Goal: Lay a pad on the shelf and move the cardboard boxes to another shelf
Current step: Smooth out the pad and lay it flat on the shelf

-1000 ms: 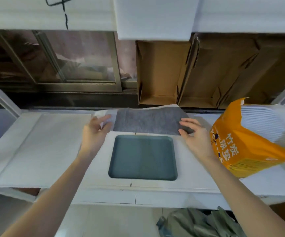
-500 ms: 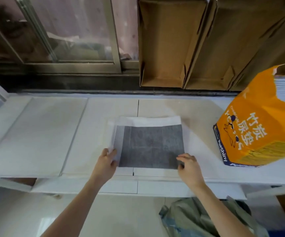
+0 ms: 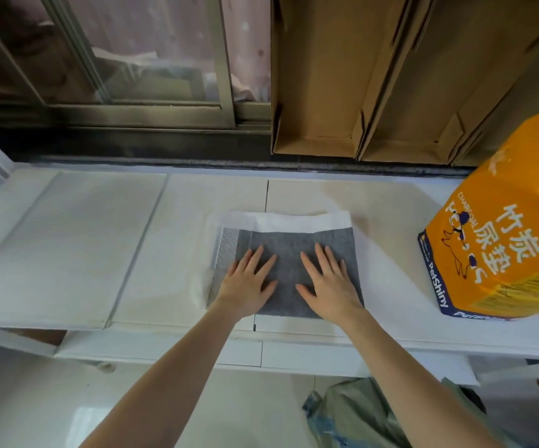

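Left hand (image 3: 248, 286) and right hand (image 3: 329, 287) flat on the folded grey felt-like pad (image 3: 289, 253), fingers straight and spread. White papery border, smooth white shelf (image 3: 100, 247) beneath. Brown corrugated cardboard boxes (image 3: 320, 85) upright behind.

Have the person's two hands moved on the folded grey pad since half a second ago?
Yes. The left hand and right hand went from the near corners of the folded grey pad onto its middle, flat, further from the white shelf's front edge.

Orange pad bag (image 3: 501, 227) cut by right edge; cardboard boxes (image 3: 375, 76) cut at top.
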Demonstrator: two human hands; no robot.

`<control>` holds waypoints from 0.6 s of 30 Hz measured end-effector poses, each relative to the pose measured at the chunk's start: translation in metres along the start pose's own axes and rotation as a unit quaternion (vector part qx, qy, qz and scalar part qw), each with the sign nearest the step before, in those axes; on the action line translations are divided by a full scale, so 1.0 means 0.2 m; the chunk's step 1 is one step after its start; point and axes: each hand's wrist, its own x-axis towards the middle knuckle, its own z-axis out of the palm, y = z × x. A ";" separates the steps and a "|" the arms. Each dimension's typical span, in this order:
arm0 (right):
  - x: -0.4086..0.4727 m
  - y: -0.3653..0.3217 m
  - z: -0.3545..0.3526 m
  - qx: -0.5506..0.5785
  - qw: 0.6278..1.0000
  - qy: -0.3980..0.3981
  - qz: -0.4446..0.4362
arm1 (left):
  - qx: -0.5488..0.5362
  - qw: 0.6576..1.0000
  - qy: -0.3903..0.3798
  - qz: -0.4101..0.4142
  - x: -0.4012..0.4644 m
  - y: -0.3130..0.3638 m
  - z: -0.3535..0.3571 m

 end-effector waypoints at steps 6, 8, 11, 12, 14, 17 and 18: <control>0.02 0.00 -0.05 0.037 0.994 -0.094 0.044 | 0.009 0.995 -0.084 -0.042 0.04 -0.01 -0.05; 0.01 -0.03 -0.15 0.048 0.995 -0.071 0.041 | 0.003 0.996 -0.075 -0.051 0.01 0.00 -0.13; -0.08 -0.08 -0.33 0.033 0.999 -0.010 0.011 | 0.024 0.999 -0.006 -0.022 -0.08 0.02 -0.28; -0.12 -0.10 -0.39 0.026 1.000 0.001 0.001 | 0.035 0.999 0.010 -0.011 -0.12 0.03 -0.35; -0.20 -0.14 -0.55 0.012 1.000 0.016 -0.012 | 0.041 0.999 0.030 -0.007 -0.20 0.05 -0.49; -0.30 -0.23 -0.80 0.004 0.999 0.041 -0.015 | 0.048 0.997 0.052 -0.016 -0.31 0.09 -0.72; -0.34 -0.26 -0.88 0.006 0.999 0.049 -0.014 | 0.056 0.996 0.066 -0.015 -0.36 0.11 -0.79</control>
